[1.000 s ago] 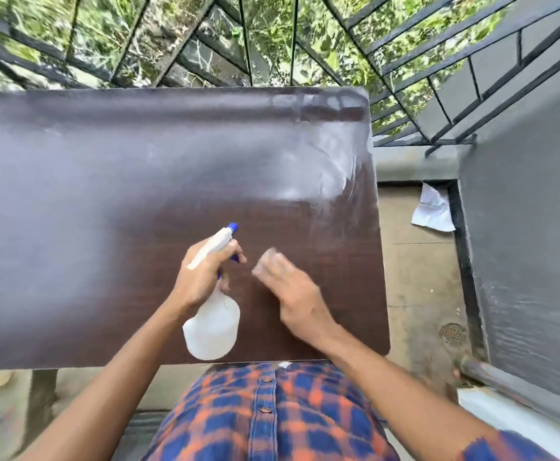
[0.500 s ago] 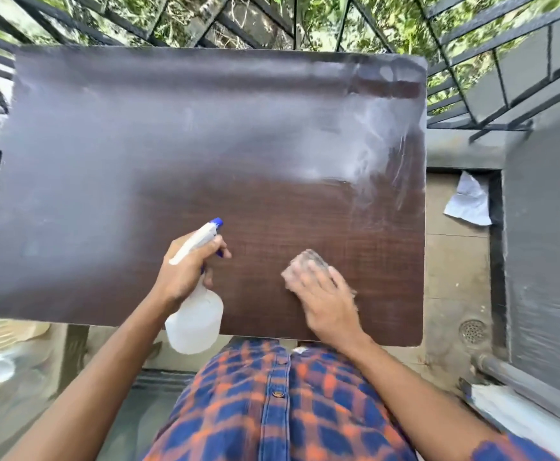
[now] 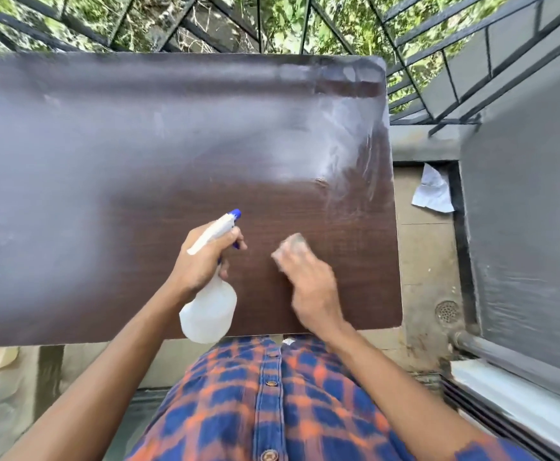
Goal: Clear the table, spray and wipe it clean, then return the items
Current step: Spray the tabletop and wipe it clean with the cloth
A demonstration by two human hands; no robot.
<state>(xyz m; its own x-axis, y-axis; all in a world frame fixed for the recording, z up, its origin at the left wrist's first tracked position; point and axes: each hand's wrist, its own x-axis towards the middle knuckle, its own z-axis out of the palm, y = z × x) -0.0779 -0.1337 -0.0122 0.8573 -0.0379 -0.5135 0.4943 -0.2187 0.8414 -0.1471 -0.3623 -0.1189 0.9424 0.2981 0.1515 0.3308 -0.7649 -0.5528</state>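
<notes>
Okay, left hand [image 3: 202,261] grips translucent plastic bottle [image 3: 209,314], blue nozzle forward. Right hand [image 3: 308,284], blurred, lies on pale wad [image 3: 292,244] just beside; finger curl unclear. Glossy wood-grain table [image 3: 105,161], rounded corners, hazy smears ahead; wide top stretches left of hands.

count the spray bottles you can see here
1. The translucent white plastic spray bottle with a blue nozzle is gripped in the left hand above the near edge of the dark brown wooden table. Nothing in view seems to hide another.
</notes>
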